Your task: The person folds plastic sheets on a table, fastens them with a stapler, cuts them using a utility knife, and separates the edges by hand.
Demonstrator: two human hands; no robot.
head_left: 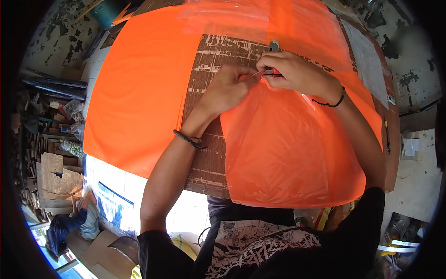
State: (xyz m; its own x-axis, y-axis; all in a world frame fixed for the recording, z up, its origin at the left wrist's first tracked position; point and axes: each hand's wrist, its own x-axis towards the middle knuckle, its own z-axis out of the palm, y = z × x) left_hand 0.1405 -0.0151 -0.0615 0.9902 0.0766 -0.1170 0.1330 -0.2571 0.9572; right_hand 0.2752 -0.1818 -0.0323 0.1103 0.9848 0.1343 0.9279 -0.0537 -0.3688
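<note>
The near orange sheet is spread over the right half of the brown table, down to its near edge. Its far end is pinched between the closed fingertips of the left hand. A red and grey tool is clasped in the right hand, just beside them. Another orange sheet is laid along the left edge.

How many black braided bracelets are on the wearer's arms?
2. The left bracelet circles the left wrist; the right bracelet circles the right wrist. Any under the black sleeves would be hidden.
</note>
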